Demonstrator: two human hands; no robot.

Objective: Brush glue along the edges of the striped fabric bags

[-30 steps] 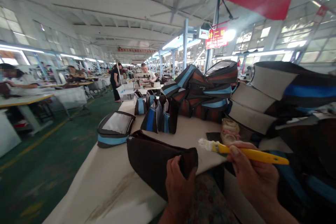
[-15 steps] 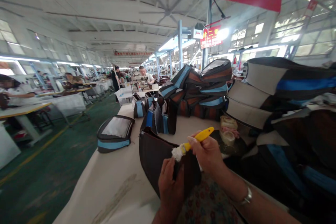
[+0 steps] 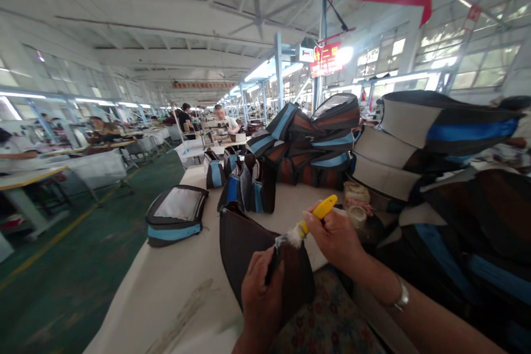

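My right hand (image 3: 338, 235) is closed round the yellow handle of a brush (image 3: 323, 208). White bristles, coated with a pale substance, touch the upper edge of a dark brown bag piece (image 3: 244, 246). A whitish smear shows along that edge beside the bristles. My left hand (image 3: 262, 287) grips the same piece from the front, thumb and fingers closed on its edge just left of the brush. The piece stands upright and curved on the pale table (image 3: 186, 287). Right of the brush sits a small crusted pot (image 3: 357, 214).
A finished-looking bag with a clear top (image 3: 176, 214) lies at the table's left edge. Several small bags (image 3: 257, 191) stand behind the piece. Stacked bags (image 3: 327, 138) rise at the back, with larger stacks (image 3: 398, 144) at right. Other people work at distant tables.
The brush has moved slightly right along the edge, leaving a whitish smear. My left hand has shifted a little left and down, still holding the piece. The whole view has shifted slightly.
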